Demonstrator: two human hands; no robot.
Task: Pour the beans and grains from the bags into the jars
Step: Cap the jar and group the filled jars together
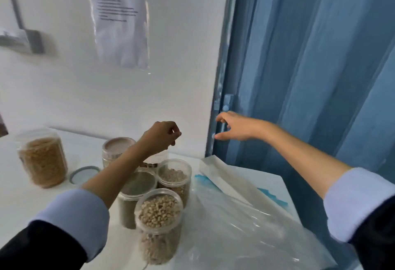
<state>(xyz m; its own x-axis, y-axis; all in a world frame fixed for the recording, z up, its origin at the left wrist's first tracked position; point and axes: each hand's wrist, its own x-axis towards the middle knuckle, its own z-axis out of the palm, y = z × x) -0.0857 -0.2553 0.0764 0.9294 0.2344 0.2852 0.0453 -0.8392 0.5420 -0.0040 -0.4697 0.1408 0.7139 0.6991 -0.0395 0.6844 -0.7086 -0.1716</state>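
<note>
Open jars [159, 209] of pale beans stood on the white table [42, 201], beside empty clear bags [245, 222]. The left hand [160, 136] hung above them, fingers curled, holding nothing visible. The right hand [233, 127] was spread open near the blue door [310, 66].

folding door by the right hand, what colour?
Blue; the folding door shows clearly in the head view.

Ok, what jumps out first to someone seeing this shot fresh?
Both hands raised above the table: the left hand with fingers curled over the jars, the right hand spread open toward the blue folding door. Below, a cluster of open jars, the nearest jar of pale beans in front, beside a crumpled clear plastic bag at right.
</note>
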